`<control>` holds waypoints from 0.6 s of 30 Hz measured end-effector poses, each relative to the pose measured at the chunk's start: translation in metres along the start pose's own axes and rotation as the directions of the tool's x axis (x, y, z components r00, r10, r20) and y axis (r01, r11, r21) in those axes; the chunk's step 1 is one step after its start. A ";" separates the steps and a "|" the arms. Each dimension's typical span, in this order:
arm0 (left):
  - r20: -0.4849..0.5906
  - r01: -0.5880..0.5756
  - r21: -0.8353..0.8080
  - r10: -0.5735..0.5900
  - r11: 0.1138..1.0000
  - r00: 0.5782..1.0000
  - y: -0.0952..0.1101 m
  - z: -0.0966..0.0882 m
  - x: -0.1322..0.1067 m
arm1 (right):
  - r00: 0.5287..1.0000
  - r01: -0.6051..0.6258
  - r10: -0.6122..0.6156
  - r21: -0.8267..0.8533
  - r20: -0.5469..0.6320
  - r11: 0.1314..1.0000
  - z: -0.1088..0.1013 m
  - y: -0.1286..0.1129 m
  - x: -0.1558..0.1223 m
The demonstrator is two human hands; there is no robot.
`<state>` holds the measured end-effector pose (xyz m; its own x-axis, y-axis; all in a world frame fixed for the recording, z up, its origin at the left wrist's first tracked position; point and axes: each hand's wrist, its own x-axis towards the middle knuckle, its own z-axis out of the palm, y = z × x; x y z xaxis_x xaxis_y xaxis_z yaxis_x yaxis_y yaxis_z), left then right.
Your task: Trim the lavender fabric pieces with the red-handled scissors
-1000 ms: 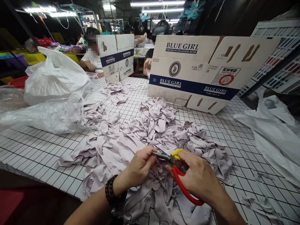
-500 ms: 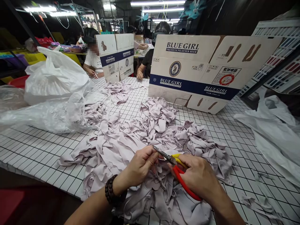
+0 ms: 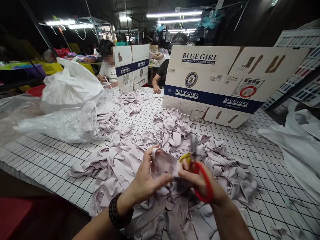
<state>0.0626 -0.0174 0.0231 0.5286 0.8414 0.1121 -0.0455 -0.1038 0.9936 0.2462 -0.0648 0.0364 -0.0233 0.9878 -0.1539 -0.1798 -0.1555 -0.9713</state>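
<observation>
My left hand, a dark beaded bracelet at its wrist, has its fingers behind a small pale lilac fabric piece and its thumb along the lower edge. In my right hand is a pair of scissors with red and yellow handles. Their blades point upward, blurred by motion, apart from the cloth. The right thumb and finger also meet the right edge of the piece. Below both hands spreads a heap of similar lilac fabric pieces.
Flattened beer cartons stand upright across the grid-patterned table. Plastic bags lie at the left, and a white bag at the right. Behind the cartons sit other people, one with a hand on the table.
The scissors have swung from pointing left at my left hand to pointing upward. My left hand has opened out around the fabric piece, which now shows spread between both hands.
</observation>
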 end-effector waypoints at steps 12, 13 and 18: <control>0.499 0.353 -0.032 -0.291 0.935 0.816 0.083 -0.047 -0.011 | 0.967 -0.023 -0.060 -0.319 -0.247 0.948 -0.033 -0.016 -0.023; 0.404 0.273 0.038 -0.264 0.961 0.876 0.092 -0.059 0.006 | 0.966 -0.090 -0.006 -0.353 -0.260 0.931 -0.037 -0.007 -0.022; -0.125 -0.049 0.526 0.134 0.849 0.983 0.139 -0.122 0.155 | 0.970 -0.183 0.100 -0.393 -0.223 0.901 -0.044 0.021 -0.025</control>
<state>0.0346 0.1636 0.1806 0.4076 0.8796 0.2452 0.3812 -0.4079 0.8296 0.2866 -0.0930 0.0120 0.1789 0.9411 -0.2868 0.2288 -0.3234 -0.9182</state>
